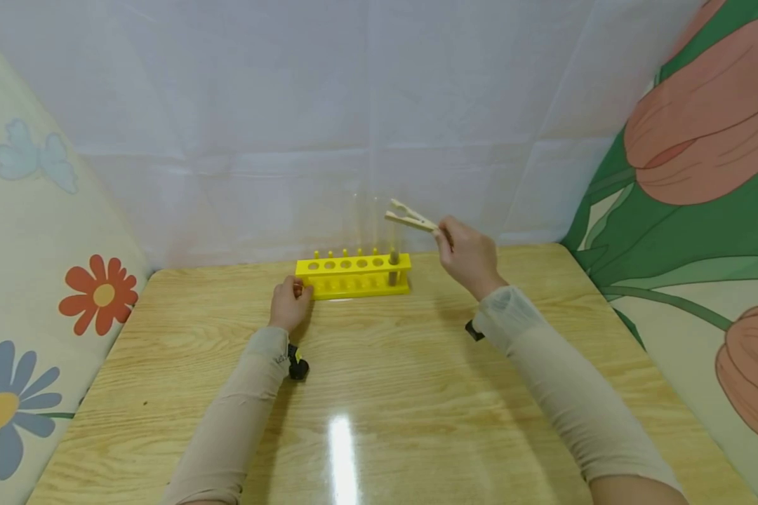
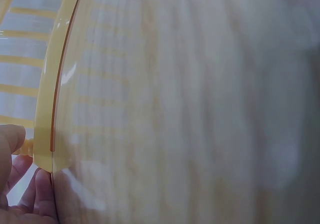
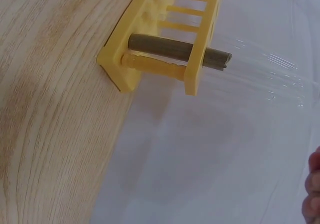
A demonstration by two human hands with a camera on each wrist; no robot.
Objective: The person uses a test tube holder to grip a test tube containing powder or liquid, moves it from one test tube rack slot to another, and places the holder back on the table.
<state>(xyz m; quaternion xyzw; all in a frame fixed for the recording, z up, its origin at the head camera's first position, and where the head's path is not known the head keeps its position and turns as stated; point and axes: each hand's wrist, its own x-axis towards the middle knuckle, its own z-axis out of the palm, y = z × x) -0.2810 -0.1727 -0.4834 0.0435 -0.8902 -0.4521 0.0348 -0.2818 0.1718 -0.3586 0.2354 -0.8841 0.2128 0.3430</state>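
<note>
A yellow test tube rack [image 1: 354,264] stands at the back of the table. My left hand [image 1: 288,303] grips its left end; in the left wrist view the thumb [image 2: 10,139] and fingers pinch the end post. A clear test tube with grey-brown contents [image 1: 394,268] stands upright in the rack's rightmost hole, also seen with its dark filling [image 3: 165,48] in the right wrist view. My right hand [image 1: 470,254] holds a wooden test tube clamp [image 1: 412,217] above the rack's right end. The clamp's tips are near that tube's upper part; whether they touch it I cannot tell.
Faint clear test tubes [image 1: 365,221] rise behind the rack, near its row of yellow pegs [image 1: 344,253]. A white sheet [image 1: 259,140] hangs behind the wooden table [image 1: 404,379]. Flower-patterned cloths [image 1: 688,210] flank both sides.
</note>
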